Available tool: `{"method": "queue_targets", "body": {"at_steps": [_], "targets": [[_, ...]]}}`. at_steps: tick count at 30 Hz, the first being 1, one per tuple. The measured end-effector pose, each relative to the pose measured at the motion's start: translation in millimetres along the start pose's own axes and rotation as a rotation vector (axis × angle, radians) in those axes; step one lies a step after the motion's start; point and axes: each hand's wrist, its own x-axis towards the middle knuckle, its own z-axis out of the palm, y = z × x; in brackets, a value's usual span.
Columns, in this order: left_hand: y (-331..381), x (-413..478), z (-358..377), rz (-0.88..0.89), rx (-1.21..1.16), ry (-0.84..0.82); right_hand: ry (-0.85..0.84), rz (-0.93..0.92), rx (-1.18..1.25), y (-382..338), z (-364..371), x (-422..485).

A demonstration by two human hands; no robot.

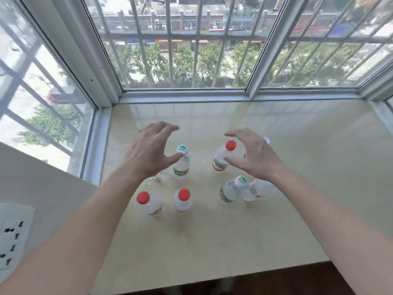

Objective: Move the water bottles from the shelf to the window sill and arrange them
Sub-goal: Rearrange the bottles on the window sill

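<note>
fingers spread on both hands, left hand point(152, 149) and right hand point(254, 155) above upright bottles point(223, 156).

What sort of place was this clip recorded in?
Probably a bay window in an upper-floor flat. A glossy beige window sill is enclosed by white-framed glass with metal bars, looking down on treetops and buildings. A wall socket and small water bottles suggest a home.

A white wall socket point(12, 235) at lower left; barred window panes point(182, 43) show trees
</note>
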Motion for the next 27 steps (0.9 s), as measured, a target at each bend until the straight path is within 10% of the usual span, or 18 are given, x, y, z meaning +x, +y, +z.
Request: {"method": "queue_targets", "body": {"at_steps": [13,27], "targets": [[92,52,104,-0.066,0.164,-0.144,-0.016,0.101,-0.026,188,-48,-15],[108,71,164,-0.255,0.108,-0.163,-0.113,0.202,0.046,229,14,26]]}}
